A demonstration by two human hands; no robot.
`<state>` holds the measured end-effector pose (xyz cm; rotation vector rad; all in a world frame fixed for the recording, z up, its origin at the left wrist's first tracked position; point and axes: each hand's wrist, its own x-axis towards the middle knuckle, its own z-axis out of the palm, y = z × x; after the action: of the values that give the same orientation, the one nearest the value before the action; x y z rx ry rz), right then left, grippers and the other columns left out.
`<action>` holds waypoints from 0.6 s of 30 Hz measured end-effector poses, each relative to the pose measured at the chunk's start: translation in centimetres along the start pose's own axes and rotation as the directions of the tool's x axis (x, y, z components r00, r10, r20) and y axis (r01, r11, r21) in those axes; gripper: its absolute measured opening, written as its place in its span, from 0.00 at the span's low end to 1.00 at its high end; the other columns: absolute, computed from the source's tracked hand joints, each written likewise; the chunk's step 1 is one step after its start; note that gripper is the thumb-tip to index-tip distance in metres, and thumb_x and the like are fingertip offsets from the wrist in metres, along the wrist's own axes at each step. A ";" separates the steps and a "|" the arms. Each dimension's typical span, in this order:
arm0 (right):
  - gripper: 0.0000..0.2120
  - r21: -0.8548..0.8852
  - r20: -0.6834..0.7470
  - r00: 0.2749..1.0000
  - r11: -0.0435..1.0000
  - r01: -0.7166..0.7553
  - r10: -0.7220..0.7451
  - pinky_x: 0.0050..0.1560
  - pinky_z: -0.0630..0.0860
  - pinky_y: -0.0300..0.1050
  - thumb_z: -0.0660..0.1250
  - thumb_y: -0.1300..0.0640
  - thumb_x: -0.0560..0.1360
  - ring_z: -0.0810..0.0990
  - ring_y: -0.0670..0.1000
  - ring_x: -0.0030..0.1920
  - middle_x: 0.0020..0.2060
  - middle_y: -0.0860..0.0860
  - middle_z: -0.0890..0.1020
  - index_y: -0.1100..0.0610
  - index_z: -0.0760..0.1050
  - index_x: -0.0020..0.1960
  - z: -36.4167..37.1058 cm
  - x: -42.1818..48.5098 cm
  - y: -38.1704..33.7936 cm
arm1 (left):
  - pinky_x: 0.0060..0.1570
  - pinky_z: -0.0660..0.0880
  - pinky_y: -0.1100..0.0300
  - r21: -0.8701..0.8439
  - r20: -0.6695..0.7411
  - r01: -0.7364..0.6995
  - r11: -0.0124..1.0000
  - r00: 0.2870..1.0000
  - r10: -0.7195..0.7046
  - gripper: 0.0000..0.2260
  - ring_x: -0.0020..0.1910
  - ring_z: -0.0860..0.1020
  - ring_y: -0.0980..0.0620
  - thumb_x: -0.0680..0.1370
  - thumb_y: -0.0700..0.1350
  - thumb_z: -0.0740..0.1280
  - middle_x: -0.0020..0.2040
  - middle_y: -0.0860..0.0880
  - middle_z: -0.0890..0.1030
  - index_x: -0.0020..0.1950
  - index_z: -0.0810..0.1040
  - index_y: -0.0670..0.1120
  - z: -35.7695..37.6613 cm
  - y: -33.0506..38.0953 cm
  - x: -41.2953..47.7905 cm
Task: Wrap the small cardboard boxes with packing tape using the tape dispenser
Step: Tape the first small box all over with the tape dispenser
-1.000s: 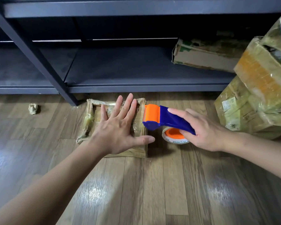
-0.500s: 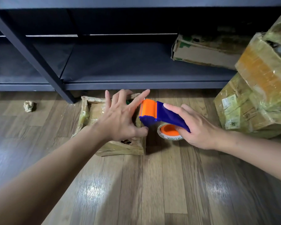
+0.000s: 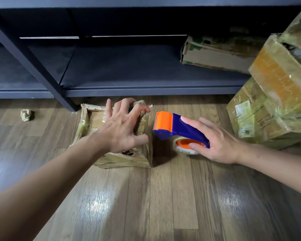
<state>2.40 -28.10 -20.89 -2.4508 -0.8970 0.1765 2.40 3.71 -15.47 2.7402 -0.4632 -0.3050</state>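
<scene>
One small cardboard box (image 3: pixel 122 160) is gripped on the floor (image 3: pixel 163 197) by the left hand (image 3: pixel 122 131).
Beside it the tape dispenser (image 3: pixel 181 129) is clasped by the right hand (image 3: pixel 215 145); the edges are judged the firmest hold (torn, probably light, soft).

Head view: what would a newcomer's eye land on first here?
The bright orange-and-blue tape dispenser stands out most, gripped by the right hand just right of centre. Beside it on the left, the left hand grips a battered, tape-covered small box on the floor. A stack of taped boxes sits at the far right.
</scene>
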 end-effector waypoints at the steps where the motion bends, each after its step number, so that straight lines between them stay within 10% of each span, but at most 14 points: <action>1: 0.39 0.007 0.010 1.000 1.000 -0.004 0.004 0.43 0.73 0.34 0.68 0.45 0.78 0.73 0.42 0.48 0.52 0.45 0.68 0.36 0.47 0.79 0.2 0.1 -0.1 | 0.77 0.40 0.33 0.007 0.004 -0.002 1.000 1.000 0.002 0.39 0.75 0.60 0.40 0.63 0.69 0.56 0.72 0.45 0.62 0.73 0.64 0.58 0.0 0.1 0.0; 9: 0.41 0.049 0.062 0.998 0.999 -0.023 0.020 0.48 0.75 0.37 0.65 0.53 0.81 0.73 0.42 0.51 0.56 0.46 0.67 0.30 0.38 0.76 2.7 0.8 -1.0 | 0.77 0.48 0.31 0.231 0.312 -0.081 0.970 0.950 0.006 0.62 0.79 0.50 0.39 0.48 0.84 0.67 0.80 0.50 0.45 0.77 0.46 0.68 -2.0 0.8 0.3; 13: 0.46 -0.035 0.053 0.998 0.999 -0.021 0.023 0.40 0.67 0.32 0.66 0.56 0.81 0.70 0.40 0.42 0.50 0.47 0.64 0.29 0.33 0.75 2.4 1.5 -1.3 | 0.69 0.66 0.40 0.270 0.215 -0.137 0.953 0.973 0.079 0.57 0.63 0.63 0.47 0.54 0.76 0.75 0.60 0.50 0.61 0.77 0.53 0.63 -2.6 0.8 0.5; 18: 0.42 0.003 -0.141 0.989 0.999 0.034 -0.033 0.43 0.69 0.32 0.66 0.61 0.77 0.73 0.42 0.44 0.48 0.47 0.68 0.38 0.48 0.80 -1.5 3.1 -3.3 | 0.64 0.74 0.54 -0.098 -0.035 -0.269 0.958 0.963 0.267 0.54 0.62 0.69 0.50 0.55 0.70 0.80 0.61 0.50 0.68 0.76 0.61 0.56 -4.2 -0.8 -0.6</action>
<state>3.37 -24.71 -17.77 -2.4072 -0.8736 -0.0066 3.13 5.87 -11.78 2.5391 -0.7812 -0.2223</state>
